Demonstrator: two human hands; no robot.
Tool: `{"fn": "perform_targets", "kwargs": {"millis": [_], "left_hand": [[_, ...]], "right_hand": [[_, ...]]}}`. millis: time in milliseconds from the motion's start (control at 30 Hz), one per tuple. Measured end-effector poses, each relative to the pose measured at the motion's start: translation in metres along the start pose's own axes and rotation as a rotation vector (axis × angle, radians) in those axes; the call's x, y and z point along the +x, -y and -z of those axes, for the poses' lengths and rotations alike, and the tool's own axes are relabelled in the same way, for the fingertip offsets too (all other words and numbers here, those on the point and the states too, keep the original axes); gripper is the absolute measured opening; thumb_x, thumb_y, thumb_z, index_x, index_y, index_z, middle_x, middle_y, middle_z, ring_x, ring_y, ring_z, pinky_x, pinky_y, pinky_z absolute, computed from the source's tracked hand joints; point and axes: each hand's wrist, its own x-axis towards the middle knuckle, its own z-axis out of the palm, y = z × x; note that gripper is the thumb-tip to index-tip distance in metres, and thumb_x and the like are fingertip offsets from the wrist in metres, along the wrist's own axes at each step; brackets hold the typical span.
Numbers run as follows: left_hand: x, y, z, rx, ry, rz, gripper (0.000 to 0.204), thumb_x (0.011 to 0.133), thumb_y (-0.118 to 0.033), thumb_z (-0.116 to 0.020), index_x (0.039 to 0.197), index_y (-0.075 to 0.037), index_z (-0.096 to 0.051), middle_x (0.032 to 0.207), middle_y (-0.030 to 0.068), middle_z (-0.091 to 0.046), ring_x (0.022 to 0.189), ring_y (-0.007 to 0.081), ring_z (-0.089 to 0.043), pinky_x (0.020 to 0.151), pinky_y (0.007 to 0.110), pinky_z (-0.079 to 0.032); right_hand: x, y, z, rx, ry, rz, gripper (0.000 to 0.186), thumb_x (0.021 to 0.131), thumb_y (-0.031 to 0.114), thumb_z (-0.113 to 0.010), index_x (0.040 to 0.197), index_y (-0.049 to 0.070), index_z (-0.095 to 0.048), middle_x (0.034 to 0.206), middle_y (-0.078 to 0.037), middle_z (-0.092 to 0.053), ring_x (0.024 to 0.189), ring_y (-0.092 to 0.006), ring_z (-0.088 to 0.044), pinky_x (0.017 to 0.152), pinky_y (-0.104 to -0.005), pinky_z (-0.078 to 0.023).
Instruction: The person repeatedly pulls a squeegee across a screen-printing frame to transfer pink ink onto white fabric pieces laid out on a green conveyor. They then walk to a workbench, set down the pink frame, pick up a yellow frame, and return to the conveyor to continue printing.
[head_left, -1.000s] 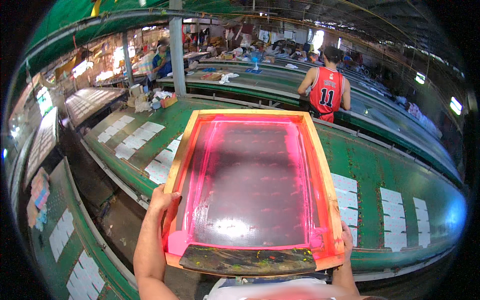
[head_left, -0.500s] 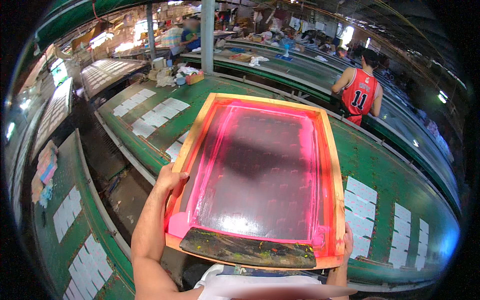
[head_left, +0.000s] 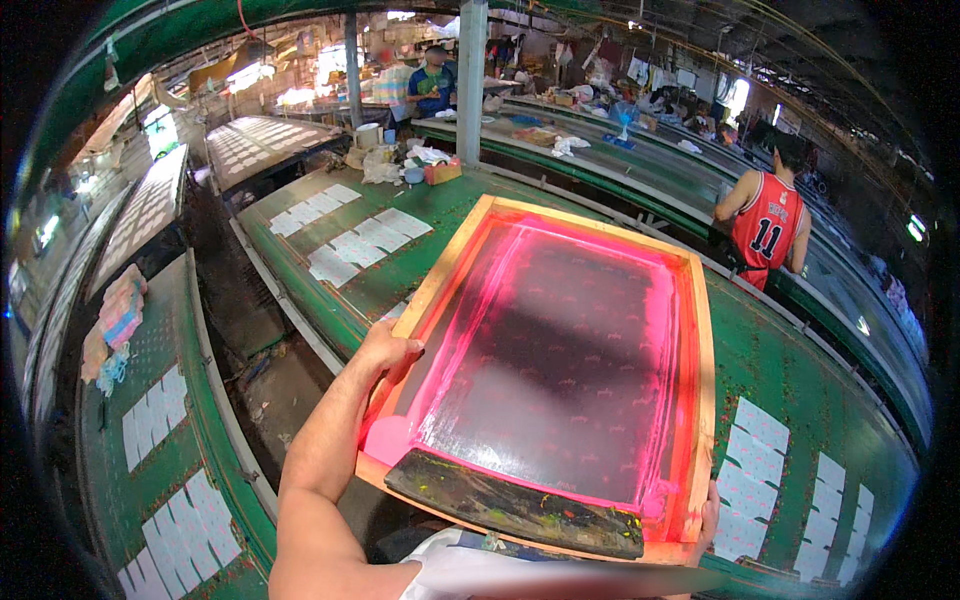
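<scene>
A wooden-framed printing screen (head_left: 706, 365) is held up in front of me, slanting over the green table. Pink ink smears its mesh edges, and a thicker pool of pink ink (head_left: 388, 438) lies in its near left corner. Across the near end rests a dark, paint-spotted squeegee (head_left: 510, 505). My left hand (head_left: 390, 350) is closed on the left rail, thumb on top. At the near right corner my right hand (head_left: 708, 515) grips the opposite rail, its fingers partly hidden by the wood.
Printed white sheets (head_left: 752, 480) lie in rows on the long green table (head_left: 620, 215). To the left, another green table (head_left: 200, 330) bears more sheets and a bundle of cloths (head_left: 122, 310). A metal post (head_left: 471, 90) stands beyond. A person in a red jersey (head_left: 770, 225) works at the right.
The surroundings and the screen have shifted rightward in the picture as the view turned left. The screen looks slightly more tilted; both hands keep hold of it, and the squeegee still rests on it.
</scene>
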Motion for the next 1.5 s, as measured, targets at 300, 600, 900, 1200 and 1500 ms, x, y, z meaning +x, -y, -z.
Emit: {"fn": "perform_targets", "kwargs": {"millis": [300, 600, 900, 1200, 1500], "left_hand": [[0.118, 0.054, 0.064, -0.116, 0.096, 0.081, 0.04, 0.092, -0.005, -0.087, 0.129, 0.0, -0.074, 0.091, 0.0076, -0.079, 0.075, 0.0175, -0.073, 0.062, 0.036, -0.057], [0.197, 0.07, 0.089, 0.012, 0.176, 0.023, 0.059, 0.091, -0.014, -0.089, 0.145, -0.001, -0.069, 0.088, 0.0089, -0.075, 0.06, 0.0159, -0.064, 0.05, 0.037, -0.048], [0.209, 0.053, 0.125, -0.007, 0.084, -0.046, 0.046, 0.09, -0.013, -0.09, 0.132, 0.0, -0.075, 0.094, 0.0105, -0.08, 0.075, 0.0193, -0.073, 0.065, 0.038, -0.058], [0.25, 0.064, 0.186, -0.012, 0.078, -0.025, 0.042, 0.09, -0.011, -0.09, 0.128, -0.001, -0.076, 0.103, 0.0101, -0.082, 0.086, 0.0185, -0.076, 0.075, 0.036, -0.06], [0.361, 0.121, 0.314, 0.022, 0.066, -0.056, 0.051, 0.087, -0.018, -0.093, 0.132, -0.001, -0.078, 0.108, 0.012, -0.083, 0.094, 0.0188, -0.077, 0.089, 0.037, -0.06]], "right_hand": [[-0.014, -0.063, -0.111, -0.099, -0.095, -0.034, 0.069, 0.106, 0.051, -0.064, 0.151, -0.001, -0.052, 0.131, -0.019, -0.073, 0.11, -0.0318, -0.077, 0.092, -0.0469, -0.067], [-0.032, -0.095, -0.128, -0.055, -0.151, -0.04, 0.071, 0.113, 0.036, -0.056, 0.173, 0.005, -0.034, 0.163, -0.019, -0.056, 0.142, -0.0352, -0.064, 0.117, -0.0553, -0.056], [-0.008, -0.132, -0.146, -0.017, -0.098, -0.029, 0.076, 0.11, 0.041, -0.059, 0.17, 0.0, -0.036, 0.161, -0.019, -0.057, 0.14, -0.033, -0.064, 0.118, -0.0514, -0.054], [-0.003, -0.176, -0.246, 0.013, -0.118, -0.009, 0.078, 0.109, 0.043, -0.06, 0.169, -0.001, -0.038, 0.161, -0.02, -0.057, 0.142, -0.0322, -0.063, 0.121, -0.0488, -0.052], [0.004, -0.238, -0.384, -0.075, -0.056, -0.032, 0.083, 0.109, 0.041, -0.062, 0.174, 0.0, -0.032, 0.165, -0.021, -0.054, 0.146, -0.0333, -0.06, 0.122, -0.0512, -0.051]]}}
